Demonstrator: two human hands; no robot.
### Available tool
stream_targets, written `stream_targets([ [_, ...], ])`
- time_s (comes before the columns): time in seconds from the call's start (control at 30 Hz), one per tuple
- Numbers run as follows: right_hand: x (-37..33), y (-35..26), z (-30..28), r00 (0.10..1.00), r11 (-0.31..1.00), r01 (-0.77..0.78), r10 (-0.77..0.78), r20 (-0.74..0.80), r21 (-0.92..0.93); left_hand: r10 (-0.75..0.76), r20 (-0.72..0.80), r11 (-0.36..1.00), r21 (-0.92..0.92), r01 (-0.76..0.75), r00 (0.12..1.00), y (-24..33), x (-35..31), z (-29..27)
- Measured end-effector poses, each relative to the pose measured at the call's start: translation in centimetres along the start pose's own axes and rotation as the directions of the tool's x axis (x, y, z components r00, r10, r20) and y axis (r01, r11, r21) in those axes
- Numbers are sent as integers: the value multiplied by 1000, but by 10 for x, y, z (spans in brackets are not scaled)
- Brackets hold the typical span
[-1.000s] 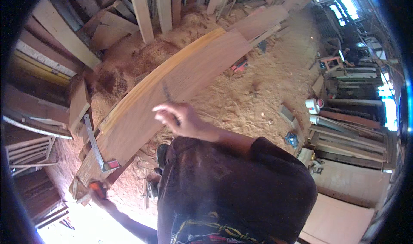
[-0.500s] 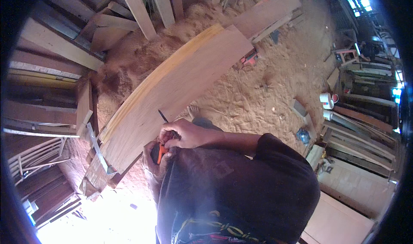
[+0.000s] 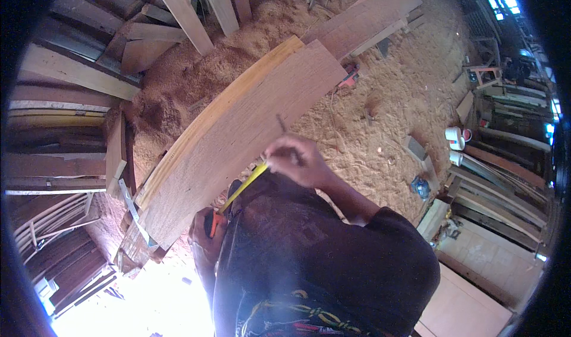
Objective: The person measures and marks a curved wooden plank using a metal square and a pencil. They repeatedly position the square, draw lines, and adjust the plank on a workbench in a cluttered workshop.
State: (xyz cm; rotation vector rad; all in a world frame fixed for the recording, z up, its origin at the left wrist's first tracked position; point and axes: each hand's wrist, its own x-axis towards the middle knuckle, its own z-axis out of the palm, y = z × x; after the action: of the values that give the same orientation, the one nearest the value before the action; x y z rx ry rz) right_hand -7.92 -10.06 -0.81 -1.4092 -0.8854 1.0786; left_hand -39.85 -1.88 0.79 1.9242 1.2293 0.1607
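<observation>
Near my body, my left hand (image 3: 201,235) is closed around an orange and black tape measure (image 3: 213,223). From its case a yellow tape blade (image 3: 244,187) stretches up and right to my right hand (image 3: 300,160). That hand pinches the blade's end, and a thin dark pencil (image 3: 281,123), blurred, sticks up from its fingers. Just beyond both hands lies a long brown wooden plank (image 3: 250,120), slanting from lower left to upper right. Along its far side runs a yellowish wood edge (image 3: 220,98). Neither hand visibly touches the plank.
A metal square (image 3: 132,209) rests by the plank's lower left end. Another board (image 3: 363,22) extends beyond the upper end, near a red and black tool (image 3: 350,75). Sawdust (image 3: 369,135) covers the floor. Timber stacks (image 3: 65,170) stand left; white buckets (image 3: 454,138) are at right.
My right hand has moved up and right, away from my left hand, drawing out the yellow blade. My left hand with the tape measure has shifted slightly down and left.
</observation>
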Motion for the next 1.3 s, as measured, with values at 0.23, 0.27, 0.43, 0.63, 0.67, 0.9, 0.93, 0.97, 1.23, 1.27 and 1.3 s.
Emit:
stream_targets([
  [0.23, 24, 5, -83, 842, 975, 44, -154, -517, -218, 35, 59, 989, 142, -43, 998, 1, 9, -27],
  [0.27, 30, 8, -99, 816, 971, 13, -148, -559, -238, 48, 67, 986, 156, -58, 997, -3, 8, -33],
  [0.43, 53, 35, -137, 785, 947, -20, -183, -592, -320, -57, 146, 968, 252, 19, 988, -21, -2, -53],
  [0.63, 61, 44, -139, 748, 952, 83, -256, -613, -295, -149, 177, 964, 243, 104, 973, -14, 1, -50],
  [0.67, 61, 43, -140, 751, 956, 47, -224, -621, -288, -148, 180, 966, 238, 103, 973, -12, 2, -50],
  [0.9, 64, 36, -136, 721, 947, -21, -207, -661, -320, -151, 220, 976, 190, 110, 964, -14, 11, -51],
  [0.93, 65, 34, -135, 706, 949, -45, -191, -682, -313, -151, 217, 976, 190, 110, 964, -15, 13, -50],
  [0.97, 66, 33, -134, 709, 952, -34, -192, -678, -305, -151, 214, 975, 190, 111, 965, -15, 14, -50],
  [1.23, 58, 41, -159, 801, 815, -134, -246, -546, -563, -162, 281, 969, 226, 99, 946, -14, 21, -56],
  [1.27, 56, 42, -164, 822, 838, -37, -285, -494, -545, -130, 268, 980, 183, 82, 955, -19, 18, -57],
  [1.3, 61, 45, -168, 761, 922, -257, 8, -649, -291, -156, 241, 968, 230, 100, 958, -22, 9, -60],
])
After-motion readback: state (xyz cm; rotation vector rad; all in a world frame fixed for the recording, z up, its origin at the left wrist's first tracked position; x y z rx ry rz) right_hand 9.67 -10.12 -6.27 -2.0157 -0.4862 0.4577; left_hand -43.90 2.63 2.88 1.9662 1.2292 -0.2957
